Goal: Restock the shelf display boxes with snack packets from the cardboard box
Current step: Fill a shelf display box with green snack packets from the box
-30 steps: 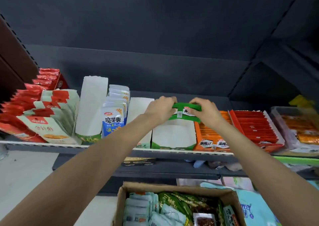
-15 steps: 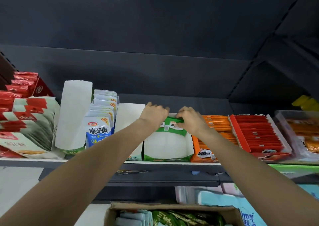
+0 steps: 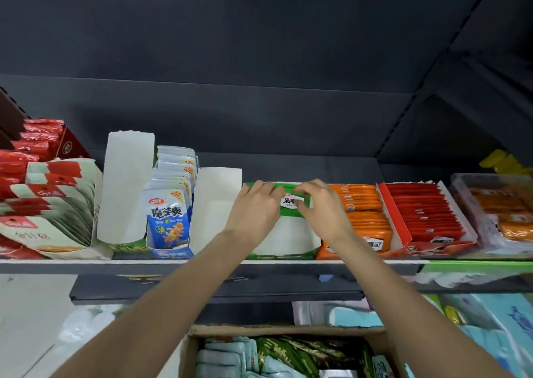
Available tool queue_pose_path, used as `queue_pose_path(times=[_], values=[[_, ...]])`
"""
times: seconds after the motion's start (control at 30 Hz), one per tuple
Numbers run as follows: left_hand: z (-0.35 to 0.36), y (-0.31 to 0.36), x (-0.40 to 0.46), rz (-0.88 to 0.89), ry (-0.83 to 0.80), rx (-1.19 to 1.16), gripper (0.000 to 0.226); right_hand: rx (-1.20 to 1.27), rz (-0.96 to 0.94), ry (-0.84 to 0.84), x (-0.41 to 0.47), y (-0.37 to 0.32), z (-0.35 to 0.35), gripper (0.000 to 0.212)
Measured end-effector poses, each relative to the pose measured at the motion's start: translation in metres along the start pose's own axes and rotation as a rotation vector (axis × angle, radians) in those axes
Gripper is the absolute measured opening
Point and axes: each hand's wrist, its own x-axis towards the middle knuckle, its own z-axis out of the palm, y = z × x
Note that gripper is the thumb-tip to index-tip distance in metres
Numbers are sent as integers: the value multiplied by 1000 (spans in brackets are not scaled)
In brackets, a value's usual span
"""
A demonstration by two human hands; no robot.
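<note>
A stack of green snack packets (image 3: 289, 203) sits at the back of a green-and-white display box (image 3: 284, 240) on the shelf. My left hand (image 3: 253, 213) grips the stack's left end and my right hand (image 3: 321, 210) pinches its right end; both hands cover most of it. The front part of this box shows bare white floor. The cardboard box (image 3: 288, 331) stands below at the bottom edge, filled with pale blue and green packets.
Along the shelf (image 3: 173, 263) stand red-and-white packets (image 3: 43, 204), an empty white box (image 3: 127, 184), blue packets (image 3: 170, 216), another empty white box (image 3: 215, 204), orange packets (image 3: 360, 213), red packets (image 3: 424, 213) and a clear tray (image 3: 496, 210). Blue goods lie at lower right.
Both hands have carried the green packets from above the box down and back into its rear. The camera has tilted, so the cardboard box shows more than half a second ago.
</note>
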Motion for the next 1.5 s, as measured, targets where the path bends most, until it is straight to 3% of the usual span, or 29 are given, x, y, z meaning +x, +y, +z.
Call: queue_pose_path(times=[0.17,0.3,0.4,0.47,0.63,0.7,0.8,0.9,1.03,1.1,1.2,1.27,1.33,1.43,1.5], values=[[-27,42,-60,-197,-37,-356,17,201,137,-36,-90,-4,-16,20],[-37,86,-114,-47,5,-441,19,197,160,-119,-162,1,-11,18],[-28,110,-153,26,-53,-402,22,70,181,-197,-208,20,6,17],[-18,121,-177,9,-159,-359,21,-22,200,-294,-231,36,18,18],[5,124,-217,-102,-804,-241,51,-195,302,-675,-257,58,35,59],[9,123,-228,-102,-879,-254,62,-295,289,-739,-263,61,41,70],[9,123,-238,-82,-948,-271,73,-442,239,-687,-265,61,43,70],[7,125,-236,-105,-913,-275,70,-480,138,-639,-262,58,40,50],[5,140,-228,-109,-777,-291,54,-242,123,-625,-256,55,34,19],[6,147,-227,-128,-765,-371,47,-72,120,-595,-250,54,27,28],[-2,148,-216,-390,-702,-680,27,128,139,-488,-240,52,14,41],[-11,141,-201,-473,-642,-781,26,231,161,-419,-234,51,7,34],[-22,131,-188,-536,-549,-829,31,376,237,-315,-226,53,2,13],[-39,115,-173,-738,-405,-1062,32,604,401,-155,-214,53,-9,33],[-52,109,-166,-791,-370,-1176,30,708,458,-120,-208,51,-14,27]])
